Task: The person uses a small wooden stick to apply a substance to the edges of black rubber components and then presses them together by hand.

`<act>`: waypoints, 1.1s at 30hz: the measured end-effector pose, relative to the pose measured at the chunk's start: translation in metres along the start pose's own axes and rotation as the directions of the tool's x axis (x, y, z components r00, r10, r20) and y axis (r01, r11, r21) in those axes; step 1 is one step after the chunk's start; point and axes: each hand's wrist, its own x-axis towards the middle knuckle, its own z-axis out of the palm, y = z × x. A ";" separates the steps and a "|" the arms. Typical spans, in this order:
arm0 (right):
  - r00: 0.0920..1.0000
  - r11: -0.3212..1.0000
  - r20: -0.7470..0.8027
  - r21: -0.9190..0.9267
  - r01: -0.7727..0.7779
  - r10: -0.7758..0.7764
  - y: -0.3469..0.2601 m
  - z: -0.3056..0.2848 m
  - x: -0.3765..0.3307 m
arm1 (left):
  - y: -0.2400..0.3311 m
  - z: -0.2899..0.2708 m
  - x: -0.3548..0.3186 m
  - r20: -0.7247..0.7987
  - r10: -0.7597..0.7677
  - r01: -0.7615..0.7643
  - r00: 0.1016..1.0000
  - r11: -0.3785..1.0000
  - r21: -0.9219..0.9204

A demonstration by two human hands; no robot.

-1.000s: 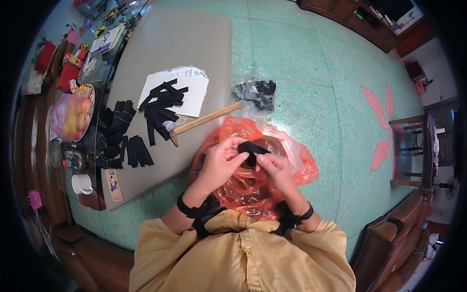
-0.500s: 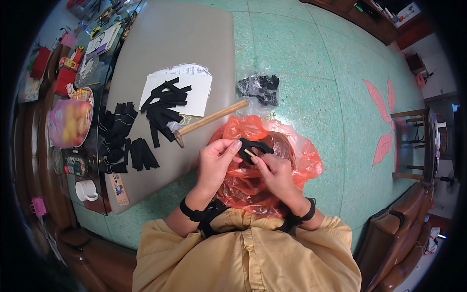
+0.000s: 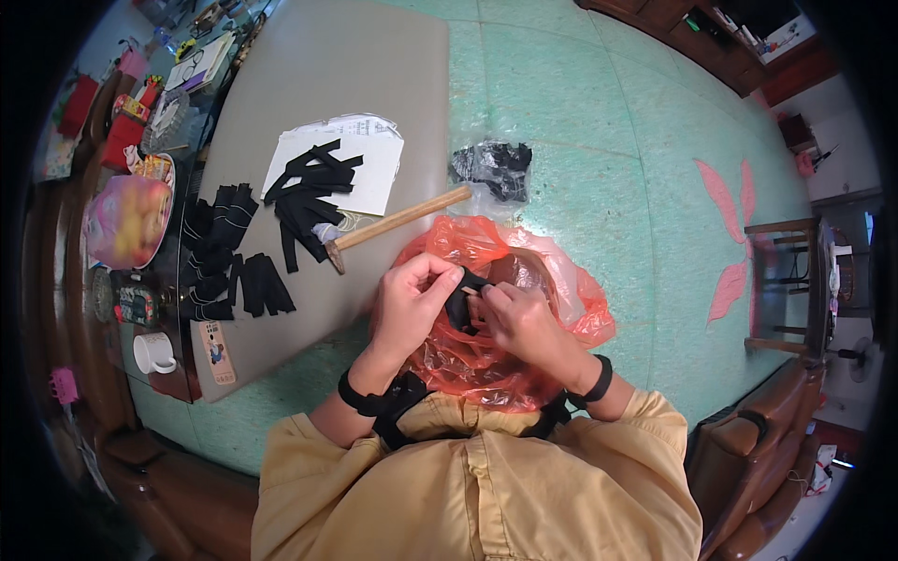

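Two bare hands of ours meet above a crumpled, translucent red plastic bag, just in front of our loose tan shirt. Our left hand has its grip clamped, thumb against fingers, on a narrow black fabric strip, which hangs between the two hands over the bag. Our right hand keeps its grip together on a slim, pale wooden stick, whose tip pokes out beside the black fabric; we cannot tell whether those fingers also pinch the cloth.

To our left we have a long, smooth grey surface. On it, a loose heap of flat black fabric strips lies partly over white paper sheets, and a hammer with a straight wooden handle slants beside them, its handle end reaching past the edge. Farther left we see black bundles tied with white thread. Beyond the hammer, a clear plastic bag holding black pieces rests near the surface's edge.
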 end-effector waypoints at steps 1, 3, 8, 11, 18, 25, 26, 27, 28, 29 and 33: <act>1.000 1.000 0.000 -0.008 0.011 -0.011 0.003 -0.001 0.000 | 0.001 0.003 0.001 -0.004 0.012 -0.012 1.000 1.000 -0.004; 0.993 0.987 -0.027 0.119 -0.108 0.112 0.007 -0.006 -0.001 | 0.003 0.010 0.004 0.034 0.051 -0.049 0.998 0.998 -0.038; 0.934 0.804 0.086 0.486 -0.343 0.347 0.011 -0.020 -0.014 | 0.016 0.024 -0.009 0.056 0.166 -0.172 0.985 0.973 0.155; 0.888 0.662 0.145 0.617 -0.425 0.436 0.013 -0.009 -0.026 | 0.010 0.032 -0.007 0.041 0.345 -0.309 0.938 0.776 0.550; 0.923 0.795 -0.073 0.535 -0.284 0.378 0.024 -0.006 -0.030 | -0.001 0.041 -0.005 -0.001 0.140 -0.140 0.990 0.989 0.052; 0.900 0.845 -0.037 0.365 -0.392 0.433 0.008 -0.017 -0.039 | -0.003 0.047 -0.009 -0.103 0.037 -0.040 0.994 0.999 -0.031; 0.900 0.844 -0.039 0.367 -0.392 0.435 0.004 -0.016 -0.039 | -0.003 0.048 -0.009 -0.125 0.048 -0.057 0.991 0.996 -0.071; 0.892 0.840 -0.082 0.383 -0.384 0.444 0.001 -0.014 -0.039 | -0.003 0.050 -0.010 -0.123 0.048 -0.057 0.991 0.996 -0.068; 0.883 0.838 -0.124 0.396 -0.374 0.452 -0.001 -0.013 -0.039 | 0.001 0.053 -0.011 -0.156 0.045 -0.063 0.987 0.991 -0.114; 0.883 0.839 -0.127 0.398 -0.372 0.452 -0.001 -0.012 -0.040 | 0.003 0.055 -0.012 -0.189 0.040 -0.071 0.981 0.985 -0.159; 0.871 0.856 -0.224 0.403 -0.325 0.437 -0.002 -0.007 -0.040 | 0.003 0.060 -0.014 -0.177 0.020 -0.056 0.984 0.978 -0.200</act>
